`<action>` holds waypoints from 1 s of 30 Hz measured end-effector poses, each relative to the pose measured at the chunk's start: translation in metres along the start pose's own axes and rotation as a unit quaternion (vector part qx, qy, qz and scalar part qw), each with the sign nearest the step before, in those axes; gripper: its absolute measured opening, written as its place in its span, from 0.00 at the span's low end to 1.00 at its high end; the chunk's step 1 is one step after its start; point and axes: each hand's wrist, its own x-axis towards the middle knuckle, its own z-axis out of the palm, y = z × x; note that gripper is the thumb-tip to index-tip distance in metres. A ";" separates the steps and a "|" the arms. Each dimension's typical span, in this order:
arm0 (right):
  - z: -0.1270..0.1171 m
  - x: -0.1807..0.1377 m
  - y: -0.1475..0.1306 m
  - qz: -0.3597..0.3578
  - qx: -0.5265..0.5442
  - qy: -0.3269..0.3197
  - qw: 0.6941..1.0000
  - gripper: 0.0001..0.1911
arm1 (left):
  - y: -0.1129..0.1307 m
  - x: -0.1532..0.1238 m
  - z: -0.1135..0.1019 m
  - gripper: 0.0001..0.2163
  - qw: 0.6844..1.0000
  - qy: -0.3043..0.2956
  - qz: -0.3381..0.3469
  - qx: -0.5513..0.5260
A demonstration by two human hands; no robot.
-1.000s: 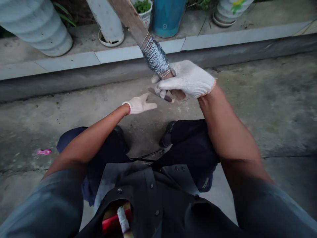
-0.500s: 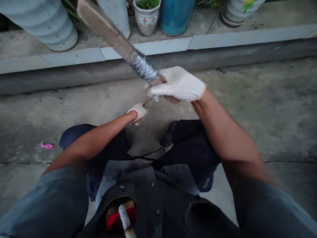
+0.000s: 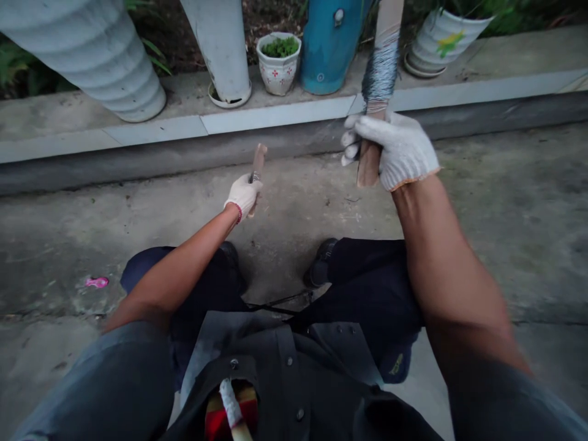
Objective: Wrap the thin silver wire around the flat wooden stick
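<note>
My right hand (image 3: 395, 150), in a white knit glove, is closed round the lower end of a wooden stick (image 3: 370, 162) that stands nearly upright. A thick coil of grey wire (image 3: 380, 70) is wound round the stick just above my fingers. My left hand (image 3: 243, 195), also gloved, is closed on a small wooden-handled tool (image 3: 258, 166) that points up, well to the left of the stick. Both hands are raised over the concrete ground in front of my knees and dark shoes.
A raised tiled kerb (image 3: 275, 116) runs across the far side. On it stand a small white flowerpot (image 3: 278, 61), a blue container (image 3: 331, 43), a white pipe (image 3: 220, 49), a ribbed grey drum (image 3: 92, 55) and a painted pot (image 3: 441, 37). A pink scrap (image 3: 96, 282) lies at left.
My right hand swung the wire-wrapped stick from leaning left to nearly upright and moved right. My left hand, open a second ago, closed on the small tool and lifted it.
</note>
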 end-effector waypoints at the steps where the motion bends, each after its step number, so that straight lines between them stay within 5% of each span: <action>1: 0.000 0.000 -0.002 -0.007 0.014 0.000 1.000 0.16 | 0.002 0.001 -0.002 0.05 0.999 -0.003 0.003 -0.038; 5: -0.003 0.001 -0.011 -0.002 0.030 0.023 0.999 0.15 | 0.015 0.003 -0.015 0.04 0.974 -0.044 -0.060 -0.213; 13: -0.022 0.004 -0.006 -0.001 0.020 0.078 0.997 0.08 | 0.021 0.010 -0.036 0.06 0.937 -0.147 -0.103 -0.300; 20: -0.023 0.002 -0.012 0.000 0.024 0.079 0.997 0.05 | 0.014 0.019 -0.043 0.10 0.932 -0.199 -0.118 -0.279; 30: -0.015 0.000 -0.010 0.025 0.002 0.031 0.999 0.05 | -0.015 0.033 -0.030 0.09 0.984 -0.134 -0.100 -0.067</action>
